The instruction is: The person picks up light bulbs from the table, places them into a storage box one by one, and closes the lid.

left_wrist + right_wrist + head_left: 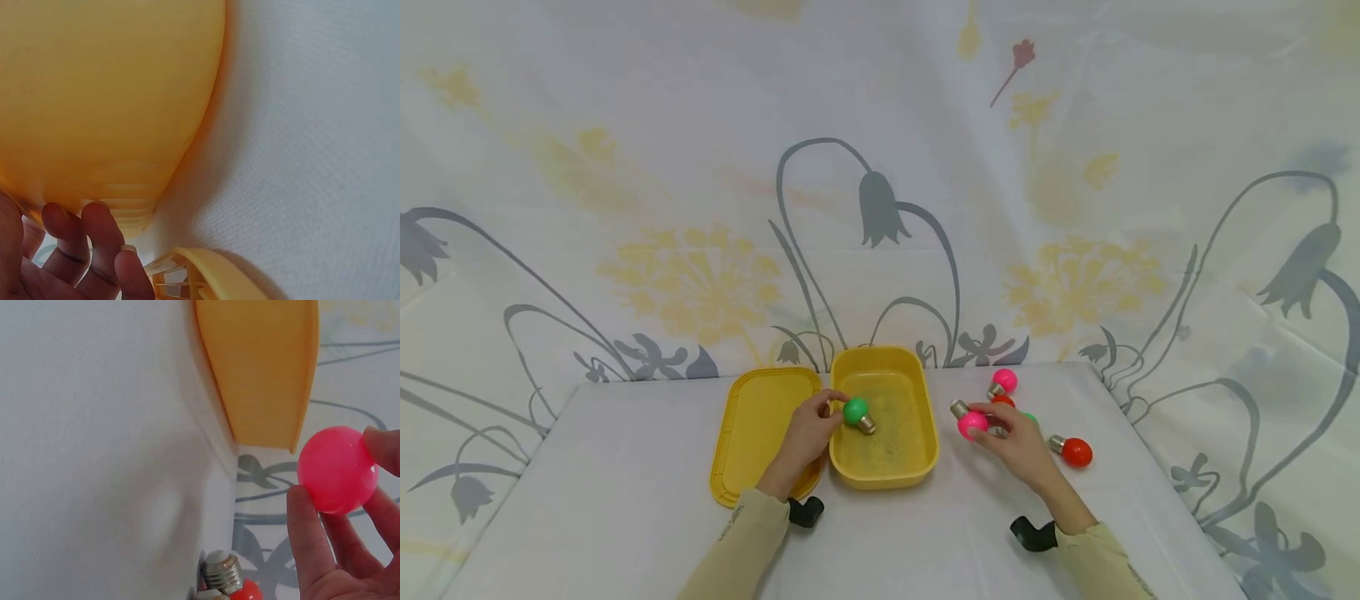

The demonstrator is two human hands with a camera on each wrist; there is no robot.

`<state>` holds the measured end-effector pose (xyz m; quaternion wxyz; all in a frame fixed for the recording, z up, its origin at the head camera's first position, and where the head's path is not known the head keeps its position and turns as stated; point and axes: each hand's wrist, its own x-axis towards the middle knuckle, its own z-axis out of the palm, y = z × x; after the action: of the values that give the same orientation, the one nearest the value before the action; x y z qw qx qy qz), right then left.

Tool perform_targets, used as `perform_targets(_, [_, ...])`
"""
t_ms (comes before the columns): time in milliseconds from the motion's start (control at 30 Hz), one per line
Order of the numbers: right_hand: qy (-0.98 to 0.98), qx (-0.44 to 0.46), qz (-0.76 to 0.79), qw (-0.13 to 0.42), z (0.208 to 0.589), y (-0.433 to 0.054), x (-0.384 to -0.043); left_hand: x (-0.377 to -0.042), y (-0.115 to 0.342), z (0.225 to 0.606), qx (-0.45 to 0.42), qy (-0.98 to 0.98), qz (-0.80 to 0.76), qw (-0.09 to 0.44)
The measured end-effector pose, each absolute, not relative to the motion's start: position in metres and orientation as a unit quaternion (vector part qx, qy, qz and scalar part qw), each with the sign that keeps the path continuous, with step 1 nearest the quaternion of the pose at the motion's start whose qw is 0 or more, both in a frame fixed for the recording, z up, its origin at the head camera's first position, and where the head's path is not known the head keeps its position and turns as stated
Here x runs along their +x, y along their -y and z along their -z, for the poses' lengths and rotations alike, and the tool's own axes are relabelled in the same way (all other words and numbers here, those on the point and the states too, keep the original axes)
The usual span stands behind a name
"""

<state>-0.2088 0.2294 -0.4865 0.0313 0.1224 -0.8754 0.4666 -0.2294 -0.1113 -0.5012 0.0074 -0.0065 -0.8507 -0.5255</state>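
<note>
In the head view my left hand (808, 429) is at the left rim of a yellow plastic box (883, 482). Thumb and index finger pinch the round end of a green light bulb (854, 410), whose metal screw base points down into the box. From the left wrist, the other fingers (103, 228) show curled beside the box's outer wall (112, 100); the bulb is hidden there. To the right of the box, my right hand (1018, 446) holds a pink light bulb (337, 470) by its round end between thumb and fingertips, screw base pointing up and left in the head view.
A yellow lid (760, 425) lies left of the box, partly under my left forearm. Beyond my right hand are another pink bulb (1005, 381) and a red bulb (1002, 402), with a green one partly hidden. Another red bulb (1077, 452) lies to the right.
</note>
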Motion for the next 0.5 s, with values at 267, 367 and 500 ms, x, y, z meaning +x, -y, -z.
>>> perform_targets(267, [0.864, 0.09, -0.496, 0.022, 0.48, -0.215, -0.213, -0.228, 0.111, 0.501, -0.002, 0.854, 0.521, 0.005])
perform_targets(367, [0.863, 0.083, -0.499, 0.011, 0.477, -0.21, -0.216, -0.229, 0.111, 0.502, 0.0, 0.855, 0.518, 0.005])
perform_targets(500, [0.861, 0.092, -0.501, 0.008, 0.472, -0.203, -0.221, -0.23, 0.111, 0.502, -0.001, 0.855, 0.518, 0.006])
